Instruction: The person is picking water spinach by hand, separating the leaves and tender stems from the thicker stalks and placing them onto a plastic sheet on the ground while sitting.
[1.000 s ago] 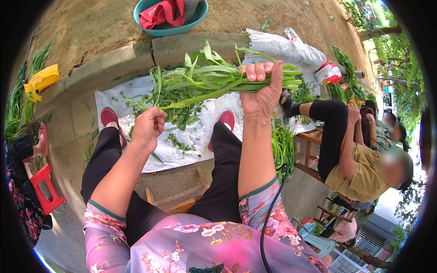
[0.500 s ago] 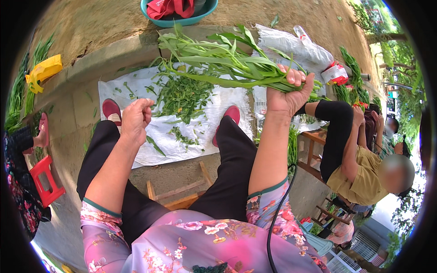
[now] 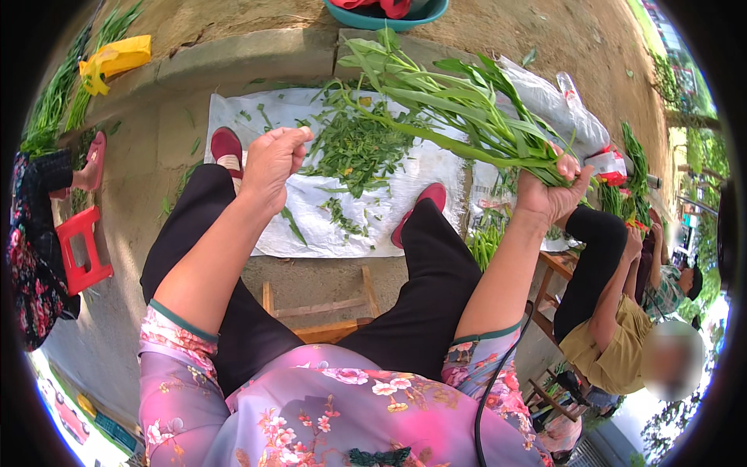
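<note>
My right hand (image 3: 551,189) is closed round the stem ends of a bunch of long-leaved greens, which look like water spinach (image 3: 467,109). The bunch fans out to the left and away from me, above a white woven sheet (image 3: 272,233). My left hand (image 3: 272,167) is raised above the sheet's left part, thumb and fingers pressed together. Whatever its pinch holds, if anything, is too small to make out. Between my feet, a heap of torn green leaves (image 3: 362,152) lies on the sheet, with loose bits scattered round it.
A teal basin (image 3: 389,21) with red cloth stands beyond the kerb. More greens (image 3: 634,167) and a rolled white sack (image 3: 556,101) lie to the right, near a seated person (image 3: 615,342). A red stool (image 3: 82,253) and yellow bag (image 3: 117,58) are left.
The whole view has shifted. My right hand, still gripping the greens, has moved right and slightly nearer me. My left fingers now reach further out in a pinch.
</note>
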{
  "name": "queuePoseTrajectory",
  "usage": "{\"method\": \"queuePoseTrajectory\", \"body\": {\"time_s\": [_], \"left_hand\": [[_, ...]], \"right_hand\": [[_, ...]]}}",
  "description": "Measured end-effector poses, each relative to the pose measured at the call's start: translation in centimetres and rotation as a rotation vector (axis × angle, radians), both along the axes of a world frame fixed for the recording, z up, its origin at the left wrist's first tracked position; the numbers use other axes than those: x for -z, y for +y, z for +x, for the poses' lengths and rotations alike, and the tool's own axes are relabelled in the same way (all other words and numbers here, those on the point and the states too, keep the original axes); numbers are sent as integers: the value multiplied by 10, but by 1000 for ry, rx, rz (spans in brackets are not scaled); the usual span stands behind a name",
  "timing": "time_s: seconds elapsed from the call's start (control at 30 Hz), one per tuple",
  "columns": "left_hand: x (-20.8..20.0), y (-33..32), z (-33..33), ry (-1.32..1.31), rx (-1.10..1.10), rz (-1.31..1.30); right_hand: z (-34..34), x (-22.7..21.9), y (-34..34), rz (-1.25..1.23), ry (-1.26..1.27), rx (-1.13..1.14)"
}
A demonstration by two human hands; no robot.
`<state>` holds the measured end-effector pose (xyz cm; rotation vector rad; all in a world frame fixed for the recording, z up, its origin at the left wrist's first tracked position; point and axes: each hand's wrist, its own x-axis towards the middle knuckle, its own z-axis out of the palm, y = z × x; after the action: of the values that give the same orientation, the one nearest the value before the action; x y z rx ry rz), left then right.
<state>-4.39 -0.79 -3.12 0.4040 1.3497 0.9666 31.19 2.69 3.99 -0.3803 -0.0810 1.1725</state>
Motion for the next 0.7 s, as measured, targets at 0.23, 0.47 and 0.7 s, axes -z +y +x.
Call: {"method": "queuePoseTrajectory", "body": {"time_s": [0.23, 0.47, 0.7], "left_hand": [[-6, 2, 4, 19, -5, 48], [-4, 2, 11, 112, 51, 94], [-8, 4, 12, 189, 92, 13]], "right_hand": [[6, 5, 1, -18, -14, -42], [0, 2, 3, -41, 15, -74], [-5, 1, 5, -14, 68, -197]]}}
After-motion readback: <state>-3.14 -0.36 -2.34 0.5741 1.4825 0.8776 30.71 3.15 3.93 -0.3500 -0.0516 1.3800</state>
